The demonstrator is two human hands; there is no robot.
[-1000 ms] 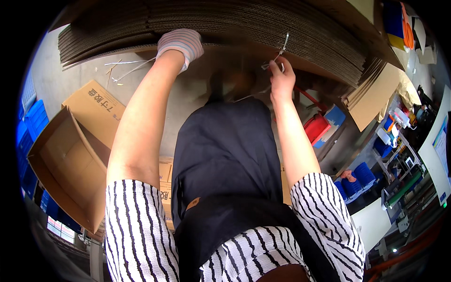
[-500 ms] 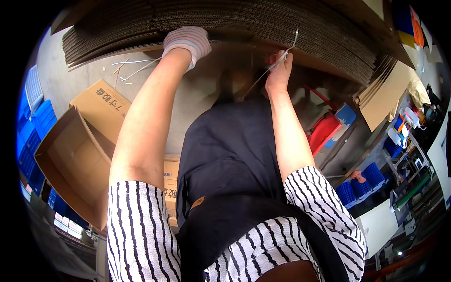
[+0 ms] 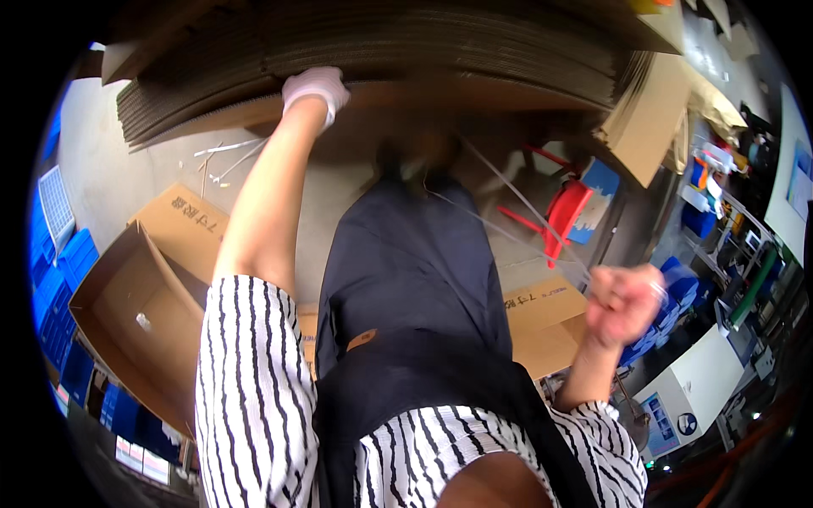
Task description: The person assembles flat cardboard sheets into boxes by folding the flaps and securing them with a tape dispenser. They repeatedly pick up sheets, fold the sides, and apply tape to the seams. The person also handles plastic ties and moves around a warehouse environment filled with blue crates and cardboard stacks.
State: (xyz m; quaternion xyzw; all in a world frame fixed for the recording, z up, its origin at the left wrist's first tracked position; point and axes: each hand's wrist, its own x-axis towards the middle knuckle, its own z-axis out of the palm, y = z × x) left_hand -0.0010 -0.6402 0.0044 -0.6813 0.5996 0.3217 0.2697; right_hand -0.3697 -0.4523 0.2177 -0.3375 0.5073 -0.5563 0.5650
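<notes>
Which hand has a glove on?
The left hand, by the stacked cardboard, wears a pale glove; the right hand is bare and holds pale string.

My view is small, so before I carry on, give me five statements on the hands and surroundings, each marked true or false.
1. The left hand is gloved. True.
2. The right hand rests on the stack. False: it is well away from the cardboard stack.
3. Cord stretches from the right hand. True.
4. The open box is at the picture's right. False: the open box is at the left.
5. Blue crates show at the far left. True.
</notes>
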